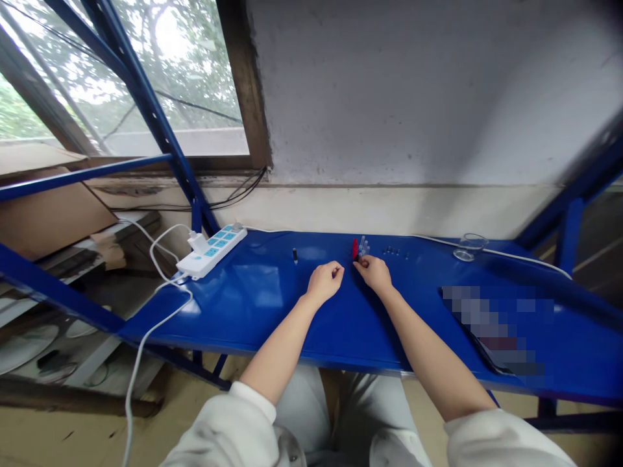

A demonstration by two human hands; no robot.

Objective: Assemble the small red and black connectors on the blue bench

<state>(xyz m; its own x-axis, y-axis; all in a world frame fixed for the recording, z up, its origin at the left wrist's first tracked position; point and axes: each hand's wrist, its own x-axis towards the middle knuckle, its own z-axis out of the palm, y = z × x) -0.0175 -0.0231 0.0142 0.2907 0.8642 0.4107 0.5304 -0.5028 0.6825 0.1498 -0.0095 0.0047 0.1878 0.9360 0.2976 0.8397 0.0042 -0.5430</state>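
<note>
The left hand [325, 283] is curled up, and I can't see anything in it. The right hand [372, 273] pinches a small dark bit [358, 258], just under a red piece [355, 248] on the blue counter [272, 305].

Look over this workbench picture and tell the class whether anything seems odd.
Yes: at the right of the blue bench, a flat dark object is pixelated, so it cannot be identified.
</note>
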